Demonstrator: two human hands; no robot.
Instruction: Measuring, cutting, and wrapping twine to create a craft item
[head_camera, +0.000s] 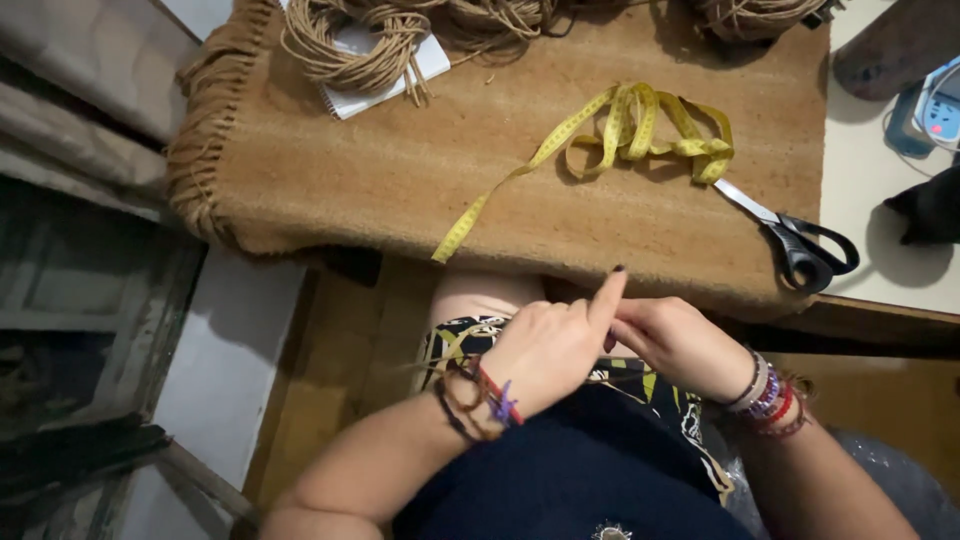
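Note:
My left hand (552, 345) is in my lap just below the near edge of a brown woven mat (400, 170), with its index finger stretched up to the mat's edge and the other fingers curled. My right hand (672, 340) lies next to it, fingers folded in towards the left hand. What the fingers pinch between them is hidden. Both wrists carry several bracelets. A yellow tape measure (630, 130) lies looped on the mat, one end trailing to the near edge. Black-handled scissors (800, 245) rest at the mat's right corner.
Coils of jute cord (370, 40) sit on a white notepad (385, 75) at the mat's far edge, with another coil (760, 12) at the far right. A small blue and white device (930, 110) lies on the white surface to the right. Tiled floor lies left.

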